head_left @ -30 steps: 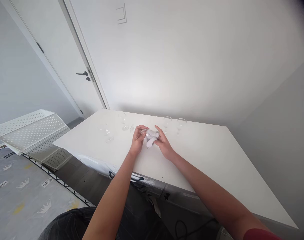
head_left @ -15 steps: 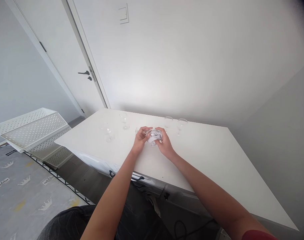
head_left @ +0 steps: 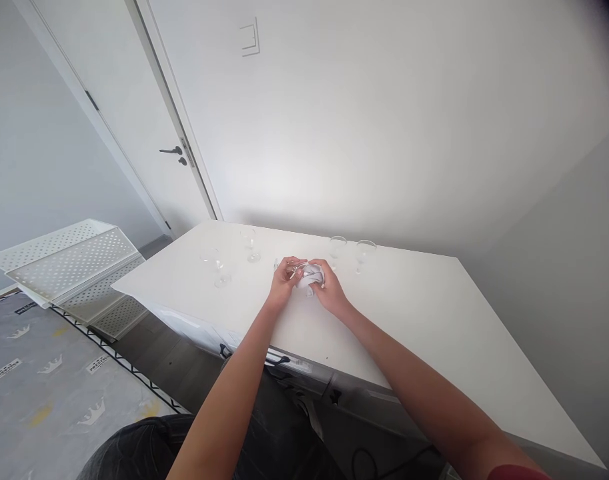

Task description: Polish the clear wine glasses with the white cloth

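Both my hands are together over the middle of the white tabletop (head_left: 414, 313). Fingers of my left hand (head_left: 281, 283) are closed around a clear stemmed glass (head_left: 295, 269), much of it covered by the hand and cloth. A bunched white cloth (head_left: 311, 275) is gripped by my right hand (head_left: 331, 288) and pressed against the glass. Part of something clear shows below the cloth. Two stemmed glasses stand left of my hands, a nearer glass (head_left: 223, 281) and a farther glass (head_left: 254, 257). Beyond my right hand stand two more, a glass (head_left: 338, 247) and another glass (head_left: 366, 251).
A wall (head_left: 384, 133) runs along the table's back edge. To the left are a white perforated rack (head_left: 64, 257) and a grey mattress (head_left: 49, 387) with crown prints. A door (head_left: 134, 120) with a black handle (head_left: 171, 151) is at back left.
The view has shifted slightly, so everything sits a little lower. My hands keep hold of the glass and cloth, with only a small shift of the cloth between them.
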`<state>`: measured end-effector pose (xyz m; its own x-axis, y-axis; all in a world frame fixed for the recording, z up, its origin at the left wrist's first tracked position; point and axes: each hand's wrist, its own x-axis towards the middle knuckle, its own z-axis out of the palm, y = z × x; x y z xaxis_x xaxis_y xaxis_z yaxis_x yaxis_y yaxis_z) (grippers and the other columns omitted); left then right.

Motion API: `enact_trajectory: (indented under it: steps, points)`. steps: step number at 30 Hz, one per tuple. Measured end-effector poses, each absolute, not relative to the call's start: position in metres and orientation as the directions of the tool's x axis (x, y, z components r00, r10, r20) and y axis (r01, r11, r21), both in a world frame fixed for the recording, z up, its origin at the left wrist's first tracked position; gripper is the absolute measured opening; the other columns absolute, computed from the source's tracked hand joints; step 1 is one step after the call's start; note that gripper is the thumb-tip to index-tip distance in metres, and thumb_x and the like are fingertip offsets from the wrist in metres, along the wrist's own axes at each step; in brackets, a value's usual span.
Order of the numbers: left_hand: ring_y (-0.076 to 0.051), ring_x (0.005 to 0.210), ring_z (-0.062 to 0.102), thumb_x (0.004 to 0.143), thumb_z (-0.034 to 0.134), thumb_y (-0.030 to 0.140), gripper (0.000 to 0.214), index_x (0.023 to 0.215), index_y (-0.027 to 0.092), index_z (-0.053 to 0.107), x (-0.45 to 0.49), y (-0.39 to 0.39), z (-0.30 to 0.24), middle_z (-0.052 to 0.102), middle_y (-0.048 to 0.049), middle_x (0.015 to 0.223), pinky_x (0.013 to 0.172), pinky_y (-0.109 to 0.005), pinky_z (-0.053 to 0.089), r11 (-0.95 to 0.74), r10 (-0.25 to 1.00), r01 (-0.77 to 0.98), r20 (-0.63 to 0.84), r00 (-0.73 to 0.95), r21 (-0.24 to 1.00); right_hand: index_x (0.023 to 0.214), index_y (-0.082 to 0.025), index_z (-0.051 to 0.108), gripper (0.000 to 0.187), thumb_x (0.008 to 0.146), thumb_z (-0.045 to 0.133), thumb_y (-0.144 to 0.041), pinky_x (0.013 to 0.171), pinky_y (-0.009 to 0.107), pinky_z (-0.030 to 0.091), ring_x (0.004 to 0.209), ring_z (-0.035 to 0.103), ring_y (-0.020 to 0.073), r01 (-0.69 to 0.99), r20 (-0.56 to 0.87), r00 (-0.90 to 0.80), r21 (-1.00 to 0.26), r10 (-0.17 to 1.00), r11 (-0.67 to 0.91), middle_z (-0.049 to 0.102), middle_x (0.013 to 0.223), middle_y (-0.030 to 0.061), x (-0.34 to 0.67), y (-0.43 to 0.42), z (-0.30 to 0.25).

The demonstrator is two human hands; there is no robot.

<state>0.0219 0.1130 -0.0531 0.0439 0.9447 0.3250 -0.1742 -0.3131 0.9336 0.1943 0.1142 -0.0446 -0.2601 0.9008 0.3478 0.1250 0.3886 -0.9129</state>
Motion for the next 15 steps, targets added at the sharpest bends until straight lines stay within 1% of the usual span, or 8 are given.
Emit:
enact_trajectory:
  steps: [2, 5, 7, 9, 11, 13, 15]
  points:
    - [-0.020, 0.099, 0.066, 0.090, 0.077, 0.048, 0.042, 0.120, 0.023, 0.061, 0.0229, 0.1112, -0.0514, 0.066, -0.0125, 0.138, 0.083, -0.033, 0.053, -0.333, 0.935, -0.186, 0.349, 0.057, 0.924, 0.129, -0.028, 0.054, 0.046, 0.084, 0.060, -0.024, 0.073, 0.035, 0.052, 0.085, 0.063, 0.0204, 0.129, 0.347, -0.232, -0.915, 0.909, 0.383, 0.068, 0.111, 0.0029, 0.1941, 0.1099, -0.0434]
    - [-0.019, 0.099, 0.065, 0.091, 0.076, 0.046, 0.039, 0.120, 0.023, 0.062, 0.0222, 0.1096, -0.0507, 0.062, -0.0135, 0.145, 0.081, -0.032, 0.053, -0.372, 0.915, -0.199, 0.394, 0.083, 0.907, 0.145, -0.030, 0.046, 0.062, 0.085, 0.060, -0.023, 0.085, 0.038, 0.053, 0.099, 0.064, 0.0224, 0.119, 0.362, -0.252, -0.909, 0.897, 0.400, 0.066, 0.124, 0.0048, 0.1945, 0.1054, -0.0420]
    - [-0.019, 0.098, 0.065, 0.091, 0.076, 0.046, 0.039, 0.120, 0.023, 0.063, 0.0207, 0.1103, -0.0517, 0.062, -0.0137, 0.143, 0.079, -0.031, 0.053, -0.389, 0.909, -0.192, 0.410, 0.079, 0.901, 0.151, -0.031, 0.041, 0.069, 0.085, 0.060, -0.023, 0.085, 0.038, 0.054, 0.098, 0.065, 0.0218, 0.101, 0.329, -0.293, -0.923, 0.898, 0.372, 0.067, 0.124, 0.0050, 0.1946, 0.1062, -0.0419]
    - [-0.018, 0.094, 0.064, 0.089, 0.077, 0.047, 0.041, 0.119, 0.022, 0.063, 0.0198, 0.1121, -0.0536, 0.066, -0.0130, 0.136, 0.078, -0.030, 0.052, -0.378, 0.919, -0.164, 0.391, 0.056, 0.911, 0.147, -0.030, 0.047, 0.066, 0.083, 0.059, -0.022, 0.082, 0.037, 0.055, 0.094, 0.064, 0.0207, 0.068, 0.292, -0.314, -0.942, 0.903, 0.328, 0.067, 0.120, 0.0045, 0.1943, 0.1096, -0.0422]
    - [-0.017, 0.090, 0.063, 0.088, 0.078, 0.049, 0.042, 0.117, 0.022, 0.062, 0.0205, 0.1141, -0.0549, 0.068, -0.0117, 0.129, 0.077, -0.030, 0.051, -0.342, 0.936, -0.127, 0.349, 0.038, 0.931, 0.134, -0.028, 0.056, 0.055, 0.080, 0.059, -0.021, 0.076, 0.034, 0.055, 0.091, 0.064, 0.0201, 0.024, 0.261, -0.299, -0.959, 0.918, 0.281, 0.067, 0.114, 0.0038, 0.1938, 0.1132, -0.0423]
    - [-0.017, 0.090, 0.063, 0.089, 0.076, 0.052, 0.043, 0.115, 0.022, 0.061, 0.0227, 0.1147, -0.0548, 0.069, -0.0111, 0.127, 0.078, -0.030, 0.051, -0.312, 0.947, -0.109, 0.319, 0.046, 0.944, 0.124, -0.027, 0.057, 0.046, 0.078, 0.059, -0.023, 0.066, 0.032, 0.055, 0.084, 0.063, 0.0194, -0.002, 0.231, -0.263, -0.971, 0.937, 0.238, 0.066, 0.108, 0.0028, 0.1935, 0.1145, -0.0418]
    - [-0.018, 0.091, 0.063, 0.091, 0.073, 0.054, 0.042, 0.115, 0.022, 0.059, 0.0253, 0.1136, -0.0530, 0.069, -0.0106, 0.126, 0.080, -0.031, 0.050, -0.306, 0.946, -0.115, 0.315, 0.077, 0.945, 0.120, -0.027, 0.056, 0.042, 0.078, 0.061, -0.024, 0.060, 0.031, 0.053, 0.078, 0.061, 0.0186, 0.021, 0.233, -0.204, -0.970, 0.951, 0.242, 0.066, 0.104, 0.0021, 0.1936, 0.1127, -0.0401]
